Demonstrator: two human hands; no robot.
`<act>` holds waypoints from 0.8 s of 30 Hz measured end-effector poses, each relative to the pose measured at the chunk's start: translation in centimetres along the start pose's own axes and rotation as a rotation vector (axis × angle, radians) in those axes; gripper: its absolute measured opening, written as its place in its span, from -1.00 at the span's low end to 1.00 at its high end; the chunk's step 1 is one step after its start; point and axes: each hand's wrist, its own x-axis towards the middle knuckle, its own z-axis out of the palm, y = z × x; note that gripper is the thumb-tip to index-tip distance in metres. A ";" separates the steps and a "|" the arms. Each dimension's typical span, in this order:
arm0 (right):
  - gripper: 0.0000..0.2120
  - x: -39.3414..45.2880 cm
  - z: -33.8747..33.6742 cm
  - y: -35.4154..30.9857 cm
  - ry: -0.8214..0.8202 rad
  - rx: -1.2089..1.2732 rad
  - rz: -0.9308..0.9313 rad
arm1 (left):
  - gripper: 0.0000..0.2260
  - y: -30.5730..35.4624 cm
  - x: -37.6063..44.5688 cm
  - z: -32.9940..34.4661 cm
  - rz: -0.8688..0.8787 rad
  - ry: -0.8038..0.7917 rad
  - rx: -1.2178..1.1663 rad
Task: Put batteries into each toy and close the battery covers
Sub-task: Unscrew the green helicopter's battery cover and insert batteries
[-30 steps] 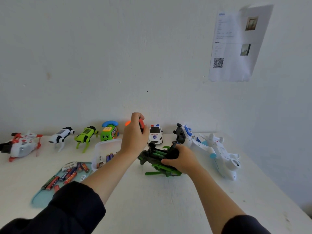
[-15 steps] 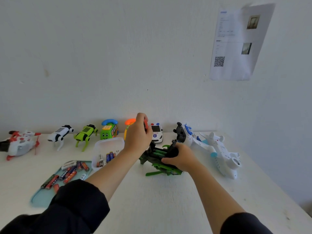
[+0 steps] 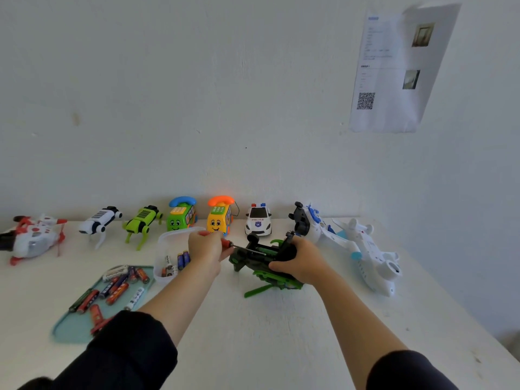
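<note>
— So what had changed over that last second?

— Mostly the left hand (image 3: 204,250). Earlier it was raised in front of the orange phone bus (image 3: 220,215), fist curled round the red-handled screwdriver (image 3: 242,247) and hiding most of that toy. Now it had dropped lower and toward the person, and the orange bus stood in full view beside the green phone bus (image 3: 181,215).

— And the screwdriver?

— The left fingers were closed round its red handle, with the metal shaft lying nearly level and pointing right, its tip over the green-and-black toy (image 3: 263,263), about where green batteries showed in the body.

— Did the right hand move?

— Hardly. The right hand (image 3: 299,263) kept its grip on the toy's right end, fingers wrapped over the top, holding it on the white table (image 3: 281,333) near the middle, as before.

— Where were the spare batteries?

— Loose batteries (image 3: 112,291) lay on the teal tray (image 3: 73,330) to the left, and a few more stood in the clear tub (image 3: 168,254) just beside the left wrist. Both sat where they had been, as did the police car (image 3: 258,220) and white plane (image 3: 371,254).
</note>
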 end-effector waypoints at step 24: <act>-0.63 2.3 2.0 -0.8 0.118 0.071 0.118 | -0.66 2.3 6.3 1.0 0.452 -0.580 2.208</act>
